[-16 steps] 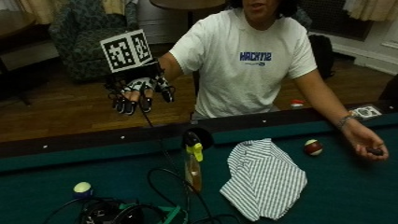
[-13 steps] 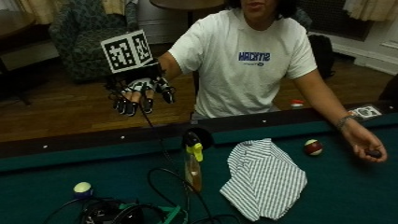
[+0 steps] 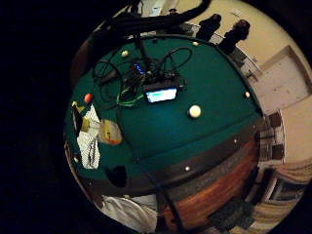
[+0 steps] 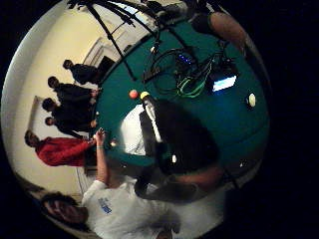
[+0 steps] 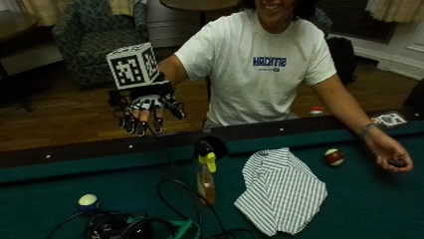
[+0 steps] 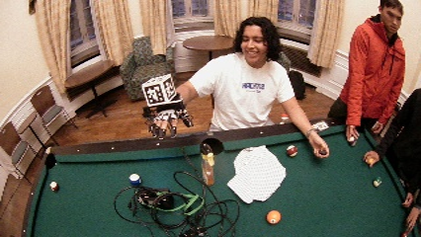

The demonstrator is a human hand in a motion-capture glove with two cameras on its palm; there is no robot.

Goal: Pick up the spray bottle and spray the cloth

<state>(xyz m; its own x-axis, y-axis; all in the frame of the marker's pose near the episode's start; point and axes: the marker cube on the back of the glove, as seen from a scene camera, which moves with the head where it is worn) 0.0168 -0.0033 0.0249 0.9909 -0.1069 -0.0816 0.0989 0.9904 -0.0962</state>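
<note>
While the fingers (image 5: 141, 125) of the gloved right hand (image 5: 147, 109) are hanging down relaxed and slightly apart, holding nothing, the hand is hovering beyond the person's edge of the surface (image 5: 371, 199), above the floor and well short of anything on the felt. Just inside that same edge, beside the pocket, the spray bottle (image 5: 206, 175) is standing upright, its yellow trigger and dark head topping a slim clear body holding amber liquid. Judging by its look, it is rigid plastic, light, smooth and probably a little slippery, and tall enough to be tipping easily if nudged; the neck just under the head is offering the best hold, leaving a finger free for the trigger. Just beside it, the striped cloth (image 5: 281, 190) is lying rumpled and soft on the felt, toward the person's bare hand (image 5: 391, 154). Cables are trailing close to the bottle's base.
</note>
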